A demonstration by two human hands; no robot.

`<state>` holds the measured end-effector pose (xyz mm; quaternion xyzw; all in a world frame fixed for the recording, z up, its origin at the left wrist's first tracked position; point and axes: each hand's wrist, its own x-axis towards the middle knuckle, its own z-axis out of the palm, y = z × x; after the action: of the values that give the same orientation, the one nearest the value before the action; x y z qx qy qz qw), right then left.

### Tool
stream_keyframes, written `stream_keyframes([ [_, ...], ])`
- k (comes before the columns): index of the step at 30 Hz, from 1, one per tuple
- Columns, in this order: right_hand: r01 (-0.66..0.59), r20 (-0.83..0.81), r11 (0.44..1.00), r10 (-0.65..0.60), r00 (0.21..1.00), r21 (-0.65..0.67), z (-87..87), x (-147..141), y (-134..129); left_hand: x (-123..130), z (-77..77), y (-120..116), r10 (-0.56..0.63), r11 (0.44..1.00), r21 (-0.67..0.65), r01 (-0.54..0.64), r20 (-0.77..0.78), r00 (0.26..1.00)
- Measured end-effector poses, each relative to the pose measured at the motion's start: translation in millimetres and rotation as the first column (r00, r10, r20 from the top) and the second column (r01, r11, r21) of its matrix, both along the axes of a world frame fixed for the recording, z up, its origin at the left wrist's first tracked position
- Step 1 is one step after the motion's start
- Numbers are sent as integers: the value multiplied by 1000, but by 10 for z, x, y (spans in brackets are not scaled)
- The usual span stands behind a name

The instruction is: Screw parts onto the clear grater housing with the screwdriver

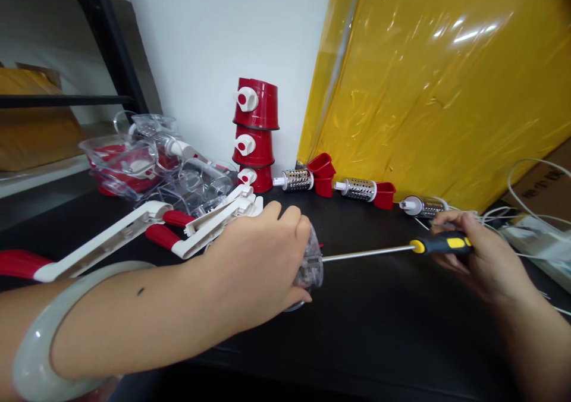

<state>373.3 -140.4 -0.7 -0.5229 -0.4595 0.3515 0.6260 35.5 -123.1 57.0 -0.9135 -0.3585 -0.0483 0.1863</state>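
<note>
I saw the left hand (261, 253) gripping a clear plastic part (314, 266) over the black surface (379, 336); the screwdriver (397, 250), clasped in the right hand (484, 256), lay sideways, pointing leftward to that part's right side.

At the front of the table (366, 342), a housing (316, 265) is held in the left hand (263, 253); a screwdriver (446, 244) is held in the right hand (477, 259), its shaft directed leftward to the housing, tip hidden. Behind the left hand, a stack of three bases (261, 146) is placed near the wall (214, 33). Left of the stack, a heap of parts (147, 164) is piled; before it, crank handles (111, 235) are laid. Right of the stack, three drums (360, 189) are set in a row before the panel (423, 81), pushers (384, 195) being placed right of the first two. Cables (491, 214) are strewn far right.
</note>
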Motion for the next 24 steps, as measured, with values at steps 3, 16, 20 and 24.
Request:
stream_keyframes([
  [3,-23,-48,990,30,998,141,21,2,-23,0,-3,1,-5,1000,24,5,0,1000],
  [16,61,5,998,-61,998,7,9,17,-13,4,38,-20,2,999,-32,-3,-16,1000],
  [20,2,-26,990,1,1000,142,12,4,-25,4,38,-23,9,999,-39,-10,-16,1000],
  [24,-96,-154,949,148,977,300,47,2,-96,-2,36,-12,2,1000,-30,-2,-13,1000],
])
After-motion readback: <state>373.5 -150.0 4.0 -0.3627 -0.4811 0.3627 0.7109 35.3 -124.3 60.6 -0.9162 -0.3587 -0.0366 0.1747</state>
